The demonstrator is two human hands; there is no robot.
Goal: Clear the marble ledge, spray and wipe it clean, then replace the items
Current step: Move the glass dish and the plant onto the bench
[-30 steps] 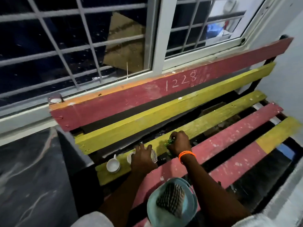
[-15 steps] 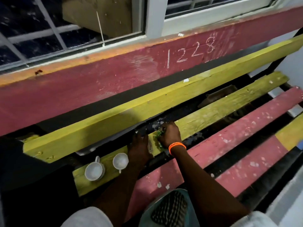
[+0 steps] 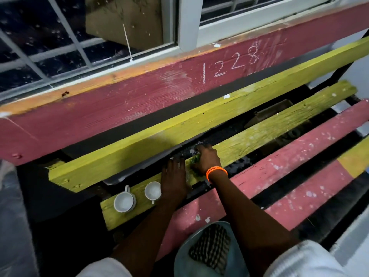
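Right hand (image 3: 206, 159) pinching green item (image 3: 194, 159); left hand (image 3: 175, 176) flat on yellow slat (image 3: 269, 126).

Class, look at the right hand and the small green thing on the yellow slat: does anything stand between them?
Nothing visible does. The right hand already rests on the green thing, on the yellow slat.

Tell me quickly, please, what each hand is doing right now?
Left hand: open, fingers straight, resting flat on the yellow slat.
Right hand: curled around a small green item.
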